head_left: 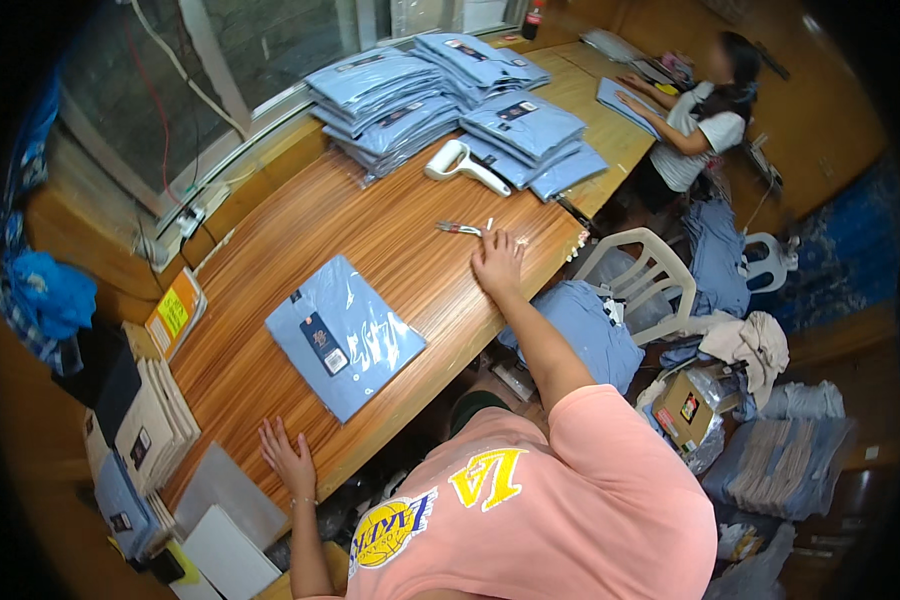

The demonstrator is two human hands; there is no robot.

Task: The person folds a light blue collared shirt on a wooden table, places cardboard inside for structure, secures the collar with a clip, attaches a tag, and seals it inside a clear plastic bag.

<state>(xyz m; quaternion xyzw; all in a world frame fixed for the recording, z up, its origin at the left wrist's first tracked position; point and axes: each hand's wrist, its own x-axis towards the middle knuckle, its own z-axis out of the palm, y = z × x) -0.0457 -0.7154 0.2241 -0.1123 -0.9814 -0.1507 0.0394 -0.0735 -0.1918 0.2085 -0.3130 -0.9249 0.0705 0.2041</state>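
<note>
A folded light-blue garment in a clear plastic bag (342, 338), with a dark tag on its front, lies flat on the wooden table (300, 225). My left hand (288, 460) rests on the tabletop at the near left, fingers spread, holding nothing and apart from the bag. Farther right, my right hand (498, 265) lies on the table with its fingers apart. Just beyond its fingertips is a small metal hand tool (460, 229), perhaps thread snips; whether a finger touches it is hard to see.
Stacks of bagged blue garments (380, 90) stand at the back, near a white-handled roller (467, 166). Beige bagged garments (155, 425) and white sheets (228, 550) lie at the left. A co-worker (705, 130) handles blue fabric at the far right, beyond a white plastic chair (650, 270).
</note>
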